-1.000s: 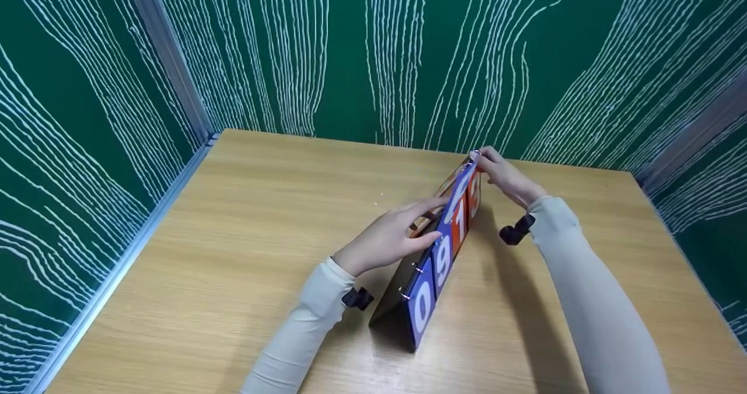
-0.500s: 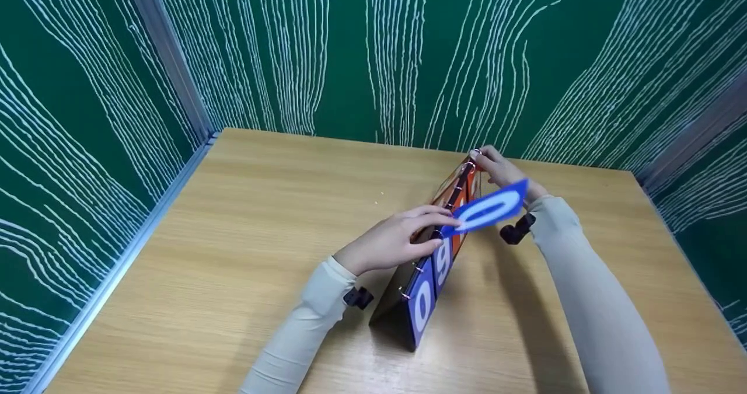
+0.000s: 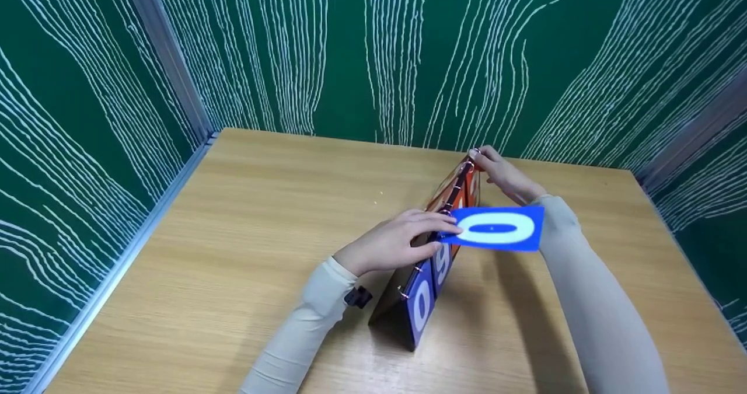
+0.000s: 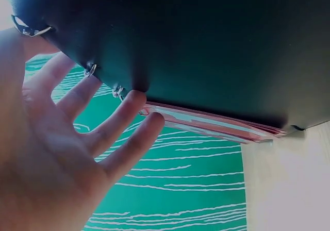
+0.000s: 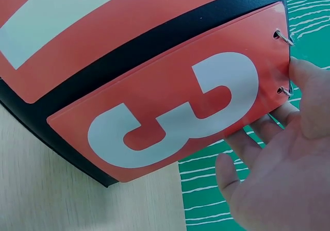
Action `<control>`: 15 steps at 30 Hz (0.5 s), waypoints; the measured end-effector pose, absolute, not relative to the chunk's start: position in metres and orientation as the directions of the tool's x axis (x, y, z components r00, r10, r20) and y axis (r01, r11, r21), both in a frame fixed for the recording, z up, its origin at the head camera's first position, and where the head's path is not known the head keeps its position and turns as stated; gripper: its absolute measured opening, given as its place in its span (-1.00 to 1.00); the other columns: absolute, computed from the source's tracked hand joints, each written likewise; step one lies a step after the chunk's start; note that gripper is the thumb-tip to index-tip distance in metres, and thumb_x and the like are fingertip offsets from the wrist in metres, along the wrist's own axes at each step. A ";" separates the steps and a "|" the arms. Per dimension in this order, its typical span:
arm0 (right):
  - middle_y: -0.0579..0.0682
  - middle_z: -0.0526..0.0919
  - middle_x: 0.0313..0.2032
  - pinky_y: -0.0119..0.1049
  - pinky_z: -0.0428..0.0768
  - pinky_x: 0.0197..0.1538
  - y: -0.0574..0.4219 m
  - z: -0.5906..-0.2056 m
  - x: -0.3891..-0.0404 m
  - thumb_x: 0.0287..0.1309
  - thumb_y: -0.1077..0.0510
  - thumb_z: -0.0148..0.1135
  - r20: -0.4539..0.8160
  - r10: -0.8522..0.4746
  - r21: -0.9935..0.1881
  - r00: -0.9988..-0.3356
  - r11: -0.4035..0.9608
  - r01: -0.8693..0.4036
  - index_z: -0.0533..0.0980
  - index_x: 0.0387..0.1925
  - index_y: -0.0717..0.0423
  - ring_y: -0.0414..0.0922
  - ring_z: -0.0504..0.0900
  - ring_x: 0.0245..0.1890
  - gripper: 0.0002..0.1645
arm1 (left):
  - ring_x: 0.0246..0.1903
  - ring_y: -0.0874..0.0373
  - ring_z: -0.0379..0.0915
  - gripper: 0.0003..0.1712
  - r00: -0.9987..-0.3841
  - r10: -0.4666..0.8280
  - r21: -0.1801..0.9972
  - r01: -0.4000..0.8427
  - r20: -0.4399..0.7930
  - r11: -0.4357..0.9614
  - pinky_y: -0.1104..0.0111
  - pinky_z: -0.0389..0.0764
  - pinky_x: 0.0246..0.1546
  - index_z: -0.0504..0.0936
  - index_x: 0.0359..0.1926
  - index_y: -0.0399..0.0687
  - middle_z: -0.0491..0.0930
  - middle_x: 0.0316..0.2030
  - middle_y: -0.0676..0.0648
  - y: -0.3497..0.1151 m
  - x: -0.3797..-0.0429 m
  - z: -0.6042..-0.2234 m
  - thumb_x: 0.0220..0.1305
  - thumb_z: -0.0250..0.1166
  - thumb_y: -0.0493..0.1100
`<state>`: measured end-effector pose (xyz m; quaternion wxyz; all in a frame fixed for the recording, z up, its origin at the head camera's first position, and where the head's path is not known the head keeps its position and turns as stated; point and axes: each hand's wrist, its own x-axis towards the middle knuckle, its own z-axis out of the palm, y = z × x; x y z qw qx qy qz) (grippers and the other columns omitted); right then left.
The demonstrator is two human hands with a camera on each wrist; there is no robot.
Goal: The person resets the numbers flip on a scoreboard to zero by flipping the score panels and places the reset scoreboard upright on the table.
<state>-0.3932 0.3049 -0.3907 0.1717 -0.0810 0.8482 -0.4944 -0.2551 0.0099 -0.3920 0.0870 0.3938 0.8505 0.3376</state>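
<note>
A tent-shaped flip scoreboard (image 3: 423, 303) stands on the table, with blue and red number cards hung on rings along its top edge. My left hand (image 3: 391, 239) reaches over that edge from the left, thumb and fingertips at a blue card (image 3: 496, 229) marked 0, which sticks out sideways to the right. In the left wrist view its fingers (image 4: 129, 107) show against the board's dark back. My right hand (image 3: 505, 175) grips the far top corner, beside the rings of a red card (image 5: 175, 107) marked 3 in the right wrist view.
The wooden table (image 3: 251, 207) extends around the scoreboard. Green walls (image 3: 344, 49) with wavy white lines enclose its back and sides, framed by grey posts (image 3: 169, 55). Small pale specks (image 3: 378, 197) lie left of the board.
The blue 0 card has swung over the top edge, first angled up to the right, now nearly level across the right wrist. Both hands have stayed about where they were.
</note>
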 end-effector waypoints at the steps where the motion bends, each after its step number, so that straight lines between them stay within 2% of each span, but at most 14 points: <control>1: 0.22 0.18 0.41 0.28 -0.05 0.53 0.305 -0.391 -0.393 0.54 -0.34 -0.29 -0.208 -0.308 -0.867 -0.929 0.497 0.030 0.09 0.37 0.01 0.17 0.01 0.54 -0.33 | 0.50 0.11 0.16 -0.51 -0.673 0.731 0.641 0.612 0.114 0.463 -0.11 0.42 0.38 0.41 0.40 0.57 0.27 0.51 0.27 0.010 -0.255 -0.392 0.52 0.10 0.08; 5: 0.20 0.22 0.37 0.26 0.00 0.51 0.304 -0.391 -0.394 0.55 -0.33 -0.30 -0.202 -0.302 -0.865 -0.932 0.502 0.024 0.13 0.33 -0.01 0.16 0.05 0.52 -0.37 | 0.51 0.09 0.12 -0.51 -0.675 0.731 0.635 0.608 0.098 0.476 -0.12 0.41 0.39 0.42 0.40 0.56 0.25 0.52 0.28 0.010 -0.255 -0.392 0.52 0.10 0.08; 11: 0.15 0.27 0.31 0.25 -0.01 0.52 0.304 -0.392 -0.393 0.54 -0.34 -0.30 -0.200 -0.304 -0.867 -0.931 0.497 0.024 0.16 0.28 -0.04 0.14 0.06 0.50 -0.41 | 0.53 0.08 0.12 -0.54 -0.654 0.747 0.590 0.652 0.120 0.476 -0.06 0.31 0.47 0.49 0.39 0.38 0.28 0.51 0.25 0.011 -0.256 -0.392 0.54 0.08 0.07; 15: 0.17 0.29 0.31 0.26 0.01 0.52 0.305 -0.391 -0.393 0.55 -0.34 -0.33 -0.197 -0.303 -0.864 -0.932 0.503 0.019 0.15 0.30 -0.02 0.15 0.07 0.50 -0.39 | 0.53 0.08 0.11 -0.55 -0.648 0.751 0.579 0.662 0.122 0.477 -0.06 0.31 0.47 0.50 0.38 0.40 0.27 0.51 0.26 0.011 -0.257 -0.392 0.54 0.07 0.07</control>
